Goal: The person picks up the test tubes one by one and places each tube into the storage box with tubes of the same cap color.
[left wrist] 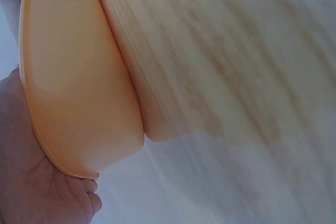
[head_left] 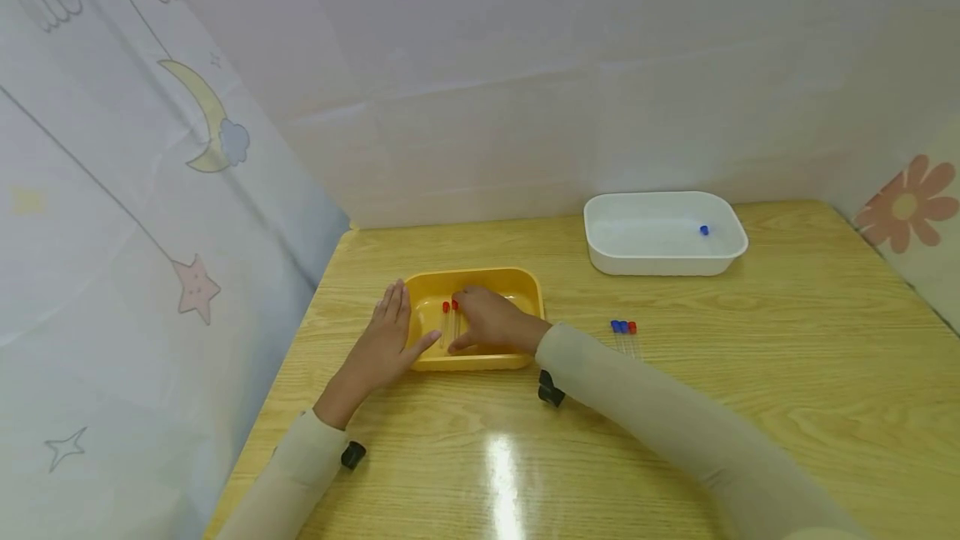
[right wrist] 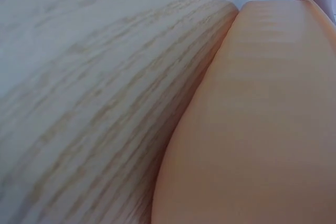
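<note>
My left hand lies along the left end of a yellow tray, fingers straight against the rim and thumb reaching over the near corner. In the left wrist view the palm presses on the tray's edge. My right hand is down inside the tray. Its forefinger and thumb grip a clear test tube with a red cap, one near each end. Beside it on the left lies a second red-capped test tube. The right hand hides part of the tray floor. Only the tray's outer wall fills the right wrist view.
At the back right stands a white tray with a blue-capped piece in it. Several capped tubes, blue and red, lie side by side on the wooden table, partly behind my right sleeve. Printed cloth walls enclose the table's back and sides.
</note>
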Tool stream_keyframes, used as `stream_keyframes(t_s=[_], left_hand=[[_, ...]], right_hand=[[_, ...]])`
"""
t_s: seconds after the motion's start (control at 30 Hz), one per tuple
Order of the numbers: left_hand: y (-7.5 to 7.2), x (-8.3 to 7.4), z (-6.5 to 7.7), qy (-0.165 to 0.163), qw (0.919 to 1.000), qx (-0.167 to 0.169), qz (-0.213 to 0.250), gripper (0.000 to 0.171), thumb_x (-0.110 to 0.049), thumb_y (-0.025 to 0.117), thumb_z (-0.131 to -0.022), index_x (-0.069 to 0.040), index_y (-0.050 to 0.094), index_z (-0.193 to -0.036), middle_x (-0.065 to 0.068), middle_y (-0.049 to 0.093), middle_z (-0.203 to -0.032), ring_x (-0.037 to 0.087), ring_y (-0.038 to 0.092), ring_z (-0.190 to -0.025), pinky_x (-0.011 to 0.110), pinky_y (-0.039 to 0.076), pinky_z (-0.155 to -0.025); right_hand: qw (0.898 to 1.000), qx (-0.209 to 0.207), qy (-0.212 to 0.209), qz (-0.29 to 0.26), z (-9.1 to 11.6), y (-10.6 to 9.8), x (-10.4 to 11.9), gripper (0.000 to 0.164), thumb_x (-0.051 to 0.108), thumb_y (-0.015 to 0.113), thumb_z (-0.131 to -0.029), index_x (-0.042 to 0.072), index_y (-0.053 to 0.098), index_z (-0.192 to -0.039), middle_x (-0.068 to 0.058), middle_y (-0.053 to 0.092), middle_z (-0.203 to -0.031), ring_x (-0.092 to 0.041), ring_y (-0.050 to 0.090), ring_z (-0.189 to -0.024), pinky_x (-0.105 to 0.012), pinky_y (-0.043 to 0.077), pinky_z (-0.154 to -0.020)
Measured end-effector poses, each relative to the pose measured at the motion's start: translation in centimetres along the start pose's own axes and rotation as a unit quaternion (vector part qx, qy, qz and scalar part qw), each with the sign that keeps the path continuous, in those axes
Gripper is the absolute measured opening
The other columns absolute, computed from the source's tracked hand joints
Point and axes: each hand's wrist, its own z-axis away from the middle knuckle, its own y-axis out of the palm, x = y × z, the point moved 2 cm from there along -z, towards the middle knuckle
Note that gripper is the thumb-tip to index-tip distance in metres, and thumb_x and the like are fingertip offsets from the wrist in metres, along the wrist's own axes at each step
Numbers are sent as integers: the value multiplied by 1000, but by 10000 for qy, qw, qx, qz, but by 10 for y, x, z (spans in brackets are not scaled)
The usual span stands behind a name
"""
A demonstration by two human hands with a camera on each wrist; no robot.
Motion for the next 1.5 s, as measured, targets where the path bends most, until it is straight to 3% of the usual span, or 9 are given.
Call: stream_keyframes(t_s=[0.43, 0.77, 1.5], left_hand=[[-2, -2, -1, -24, 10000, 54, 3, 97, -66, 34, -104, 7, 0, -158, 21, -9, -167, 35, -6, -155, 53, 9, -123], [-2, -2, 1, -15, 10000, 68, 34, 97, -64, 36, -104, 8, 1, -158, 23, -8, -167, 37, -5, -155, 53, 9, -123], [-5, -3, 0, -17, 10000, 77, 6, 97, -65, 36, -104, 8, 2, -158, 22, -8, -167, 37, -5, -155, 53, 9, -123]], right_hand=[[9999, 36, 54, 144, -3, 0, 1, 87, 52, 87, -76, -3, 58, -136, -11, 61, -124, -21, 58, -106, -34, 53, -95], [9997, -53, -43, 223, -5, 4, 1, 68, 53, 88, -74, 2, 67, -115, -4, 56, -102, -16, 52, -87, -30, 51, -77], [9997, -150, 19, 190, -1, 3, 4, 68, 53, 88, -75, 3, 68, -116, -7, 55, -112, -19, 52, -99, -34, 52, -88]])
